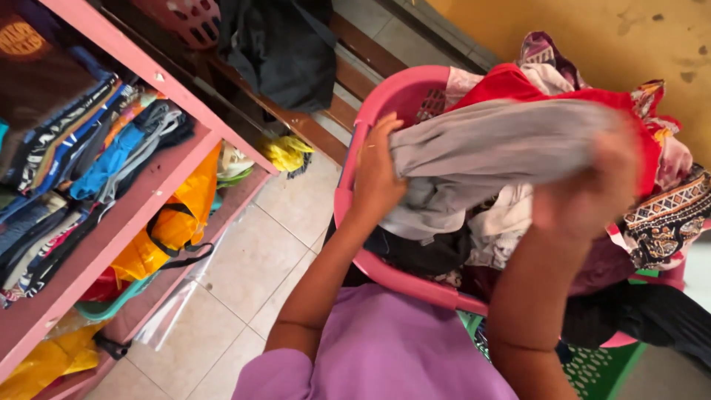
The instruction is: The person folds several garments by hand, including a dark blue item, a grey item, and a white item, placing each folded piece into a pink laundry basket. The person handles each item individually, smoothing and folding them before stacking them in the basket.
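Note:
A grey garment is stretched between both my hands above a pink laundry basket piled with clothes. My left hand grips its left end near the basket's rim. My right hand, blurred, holds the right end. A red cloth lies just behind the grey garment, and patterned fabrics hang over the basket's right side.
A pink shelf at left holds stacks of folded clothes and, lower down, an orange bag. A green basket stands under the pink one. Tiled floor lies between shelf and basket. A yellow wall is behind.

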